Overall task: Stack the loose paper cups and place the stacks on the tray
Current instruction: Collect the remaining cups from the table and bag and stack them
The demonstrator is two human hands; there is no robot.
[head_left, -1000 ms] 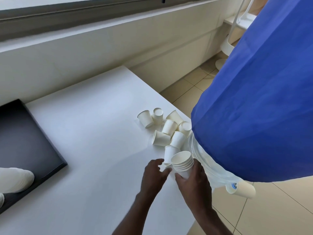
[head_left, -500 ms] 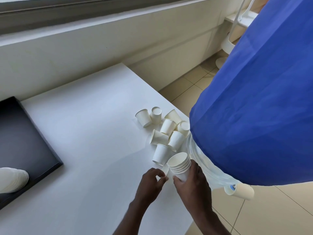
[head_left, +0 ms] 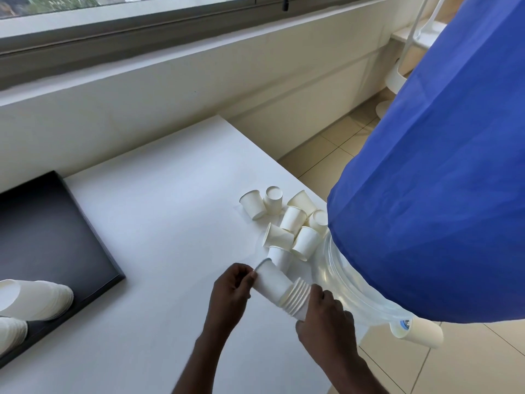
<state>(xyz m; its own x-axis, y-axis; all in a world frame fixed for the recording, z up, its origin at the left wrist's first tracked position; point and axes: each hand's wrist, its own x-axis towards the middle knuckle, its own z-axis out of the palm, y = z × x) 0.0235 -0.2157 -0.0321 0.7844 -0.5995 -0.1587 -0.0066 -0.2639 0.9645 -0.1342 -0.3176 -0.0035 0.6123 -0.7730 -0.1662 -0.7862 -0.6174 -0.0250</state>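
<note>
My right hand (head_left: 324, 319) grips a short stack of white paper cups (head_left: 295, 301), tilted with its mouth toward the left. My left hand (head_left: 231, 288) pinches the rim of a single white cup (head_left: 270, 281) whose base is partly inside that stack. Several loose white cups (head_left: 287, 220) lie tumbled on the white table (head_left: 159, 223) just beyond my hands. A black tray (head_left: 42, 231) sits at the table's left, with two long cup stacks (head_left: 34, 300) lying on its near part.
A large blue cloth bag (head_left: 426, 180) with a clear plastic mouth (head_left: 341, 282) hangs over the table's right edge; one cup (head_left: 417, 332) sticks out under it. A white wall and window sill run behind the table. Tiled floor lies to the right.
My left hand picked a loose cup from the pile and brought it to the stack. My right hand tilted the stack from upright toward the left.
</note>
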